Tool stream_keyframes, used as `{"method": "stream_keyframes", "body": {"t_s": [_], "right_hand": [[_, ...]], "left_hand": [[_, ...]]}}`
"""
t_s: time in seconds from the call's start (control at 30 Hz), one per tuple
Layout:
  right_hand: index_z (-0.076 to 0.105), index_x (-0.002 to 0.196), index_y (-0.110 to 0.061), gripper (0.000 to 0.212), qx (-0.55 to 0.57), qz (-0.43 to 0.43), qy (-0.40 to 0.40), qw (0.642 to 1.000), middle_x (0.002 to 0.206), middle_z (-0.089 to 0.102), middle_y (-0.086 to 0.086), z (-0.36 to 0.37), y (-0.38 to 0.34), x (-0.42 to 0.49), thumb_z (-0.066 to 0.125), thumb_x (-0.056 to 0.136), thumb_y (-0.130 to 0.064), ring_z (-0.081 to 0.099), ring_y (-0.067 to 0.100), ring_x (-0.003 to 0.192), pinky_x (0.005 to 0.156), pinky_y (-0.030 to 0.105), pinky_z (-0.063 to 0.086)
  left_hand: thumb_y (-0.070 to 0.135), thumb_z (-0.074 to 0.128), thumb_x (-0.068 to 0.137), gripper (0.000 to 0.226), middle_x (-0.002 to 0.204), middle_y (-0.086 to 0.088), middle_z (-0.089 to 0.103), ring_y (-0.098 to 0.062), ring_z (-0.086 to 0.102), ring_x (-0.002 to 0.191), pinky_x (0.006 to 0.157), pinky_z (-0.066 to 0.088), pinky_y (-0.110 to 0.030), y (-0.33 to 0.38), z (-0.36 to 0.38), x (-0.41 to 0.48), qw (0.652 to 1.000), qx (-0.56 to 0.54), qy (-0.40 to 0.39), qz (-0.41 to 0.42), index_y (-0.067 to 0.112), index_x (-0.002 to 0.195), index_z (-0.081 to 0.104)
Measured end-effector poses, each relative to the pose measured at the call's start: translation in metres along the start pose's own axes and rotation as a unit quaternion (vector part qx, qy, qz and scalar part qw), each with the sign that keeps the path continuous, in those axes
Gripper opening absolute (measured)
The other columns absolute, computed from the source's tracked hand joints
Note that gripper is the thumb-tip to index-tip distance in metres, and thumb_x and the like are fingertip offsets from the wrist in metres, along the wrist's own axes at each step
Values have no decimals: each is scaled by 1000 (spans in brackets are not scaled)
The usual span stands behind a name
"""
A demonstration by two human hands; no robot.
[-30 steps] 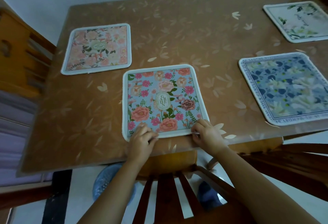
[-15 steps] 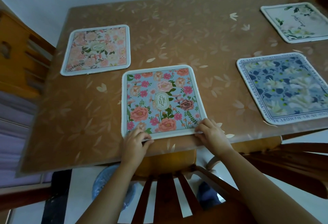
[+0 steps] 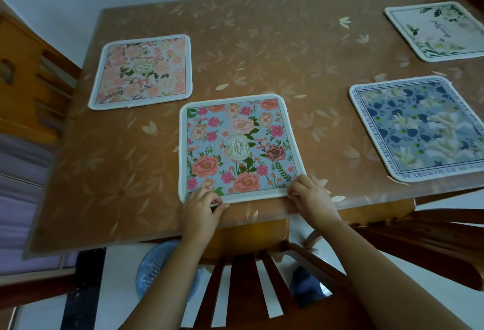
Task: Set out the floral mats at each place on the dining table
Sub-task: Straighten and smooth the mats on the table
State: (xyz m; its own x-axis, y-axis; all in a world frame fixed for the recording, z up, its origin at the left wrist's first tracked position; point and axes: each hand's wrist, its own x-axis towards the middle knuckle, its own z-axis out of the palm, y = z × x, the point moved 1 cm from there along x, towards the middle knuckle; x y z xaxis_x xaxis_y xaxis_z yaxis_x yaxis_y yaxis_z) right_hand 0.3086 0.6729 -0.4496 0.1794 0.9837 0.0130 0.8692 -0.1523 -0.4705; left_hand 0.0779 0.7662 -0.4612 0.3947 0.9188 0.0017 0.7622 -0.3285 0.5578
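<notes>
Garden mat [image 3: 239, 146]: pale blue, pink and coral blooms, cream border, flat at frame centre on brown table [image 3: 262, 49], close to its near edge. Left hand [image 3: 201, 210] pinches lower-left corner; right hand [image 3: 313, 198] pinches lower-right corner, fingers curled.

My forearms reach forward, well apart. My left hand [image 3: 200, 208] and right hand [image 3: 313, 196] each pinch the near edge of the garden mat [image 3: 235, 146], fingers curled on top (thumbs at the rim), knuckles up.
</notes>
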Motion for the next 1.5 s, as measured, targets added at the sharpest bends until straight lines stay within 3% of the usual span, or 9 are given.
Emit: {"method": "stream_keyframes", "body": {"t_s": [0.33, 0.4, 0.47, 0.53, 0.6, 0.73, 0.83, 1.13, 1.5], "right_hand": [[62, 85, -6, 12, -7, 18, -2, 1000, 97, 59, 12, 2, 1, -2, 69, 78, -14, 52, 30, 93, 72, 43, 50], [63, 90, -9, 18, -32, 15, 3, 999, 99, 59, 11, 4, -2, -2, 70, 77, -19, 53, 31, 96, 77, 45, 49], [63, 102, -12, 28, -48, -6, 3, 999, 108, 59, 12, 9, -7, 1, 68, 78, -26, 52, 33, 105, 88, 51, 45], [50, 126, -21, 44, -63, -10, -54, 997, 136, 46, 10, 19, -12, 7, 57, 86, -39, 34, 32, 129, 104, 58, 27], [22, 141, -33, 58, -91, -4, -105, 990, 154, 12, 0, 34, -17, 15, 38, 89, -53, 2, 28, 141, 112, 58, 3], [-4, 139, -41, 68, -129, -12, -112, 985, 150, -15, -6, 54, -33, 38, 12, 81, -70, -22, 29, 137, 105, 58, -16], [-8, 138, -43, 65, -145, -25, -102, 984, 150, -15, -9, 61, -35, 63, 11, 81, -70, -25, 26, 136, 103, 57, -17], [-3, 141, -39, 64, -150, -19, -76, 986, 155, -4, -8, 63, -16, 152, 13, 85, -65, -14, 22, 140, 106, 60, -10], [-11, 139, -41, 72, -125, 63, -46, 989, 154, -8, -7, 45, 10, 110, 7, 78, -74, -13, 20, 140, 110, 56, -2]], "left_hand": [[20, 78, 69, 20, 92, -9, 65, -34, 54, 108, 84, 41, -43, -2, 2, -3, 1000, 12, -2, 7, 8, 74, 64], [23, 78, 69, 25, 99, -10, 62, -34, 55, 105, 84, 42, -45, -3, 4, -6, 999, 25, 21, 16, 9, 86, 65], [27, 71, 77, 34, 120, -11, 56, -34, 47, 117, 95, 35, -48, -4, 10, -7, 999, 38, 28, 10, 10, 106, 62], [36, 53, 89, 47, 144, -9, 36, -30, 22, 137, 109, 14, -49, -5, 18, -5, 997, 77, -19, 4, 16, 131, 46], [47, 33, 94, 54, 152, -6, 18, -26, 2, 141, 110, 2, -51, -4, 26, -1, 989, 139, -56, 2, 24, 142, 23], [50, 22, 88, 59, 147, -10, 29, -37, 20, 136, 102, 21, -63, 4, 30, 10, 975, 208, -76, 13, 23, 140, 29], [52, 21, 88, 59, 149, -8, 26, -34, 17, 138, 104, 17, -62, 2, 33, 26, 973, 223, -65, 8, 25, 140, 28], [54, 17, 91, 57, 155, -2, -3, -27, -11, 140, 107, -3, -60, -5, 42, 84, 973, 220, -53, -50, 39, 139, -11], [62, 4, 86, 61, 151, 0, -15, -26, -14, 139, 108, 5, -58, -26, 32, 82, 972, 229, -42, -35, 34, 140, -7]]}}
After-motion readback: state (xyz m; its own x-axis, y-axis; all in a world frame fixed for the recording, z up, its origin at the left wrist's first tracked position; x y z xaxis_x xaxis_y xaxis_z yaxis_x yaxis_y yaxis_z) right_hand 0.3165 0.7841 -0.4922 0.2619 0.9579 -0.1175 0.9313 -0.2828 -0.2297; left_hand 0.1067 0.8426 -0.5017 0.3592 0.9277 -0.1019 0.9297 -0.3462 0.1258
